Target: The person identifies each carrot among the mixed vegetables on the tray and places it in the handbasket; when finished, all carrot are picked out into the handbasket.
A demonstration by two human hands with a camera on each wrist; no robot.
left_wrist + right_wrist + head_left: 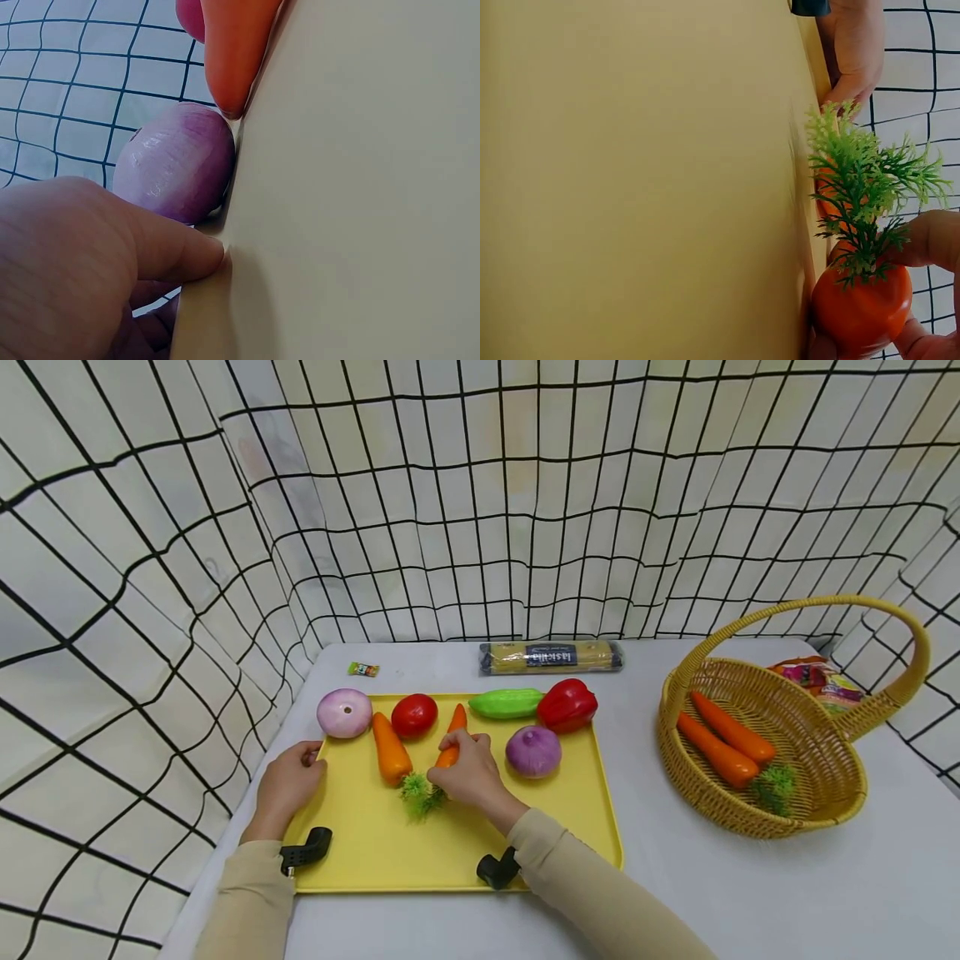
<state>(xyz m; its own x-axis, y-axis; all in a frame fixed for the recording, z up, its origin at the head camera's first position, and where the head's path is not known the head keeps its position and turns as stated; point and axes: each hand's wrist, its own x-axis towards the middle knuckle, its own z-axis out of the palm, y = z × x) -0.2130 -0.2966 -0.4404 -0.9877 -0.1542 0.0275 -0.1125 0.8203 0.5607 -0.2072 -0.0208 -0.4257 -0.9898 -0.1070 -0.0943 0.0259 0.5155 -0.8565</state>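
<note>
My right hand [474,774] grips an orange carrot [861,309] with a feathery green top, at the middle of the yellow tray [382,856]. In the right wrist view its fingers lie around the carrot's thick end. My left hand [289,785] pinches the tray's left rim, thumb above and fingers outside below. Just past that thumb, a pale purple onion [180,161] sits at the tray's corner. Another carrot [390,750] and a tomato [414,716] lie between the hands. To the right are a darker purple onion [533,752], a red pepper [567,705] and a green bumpy vegetable [506,702].
A wicker basket [750,818] with a tall handle stands at the right, holding two carrots [723,739]. Behind it lies a colourful packet [821,683]. A pasta pack [551,657] and a small wrapper [363,669] lie behind the tray. Black netting [465,514] covers the walls.
</note>
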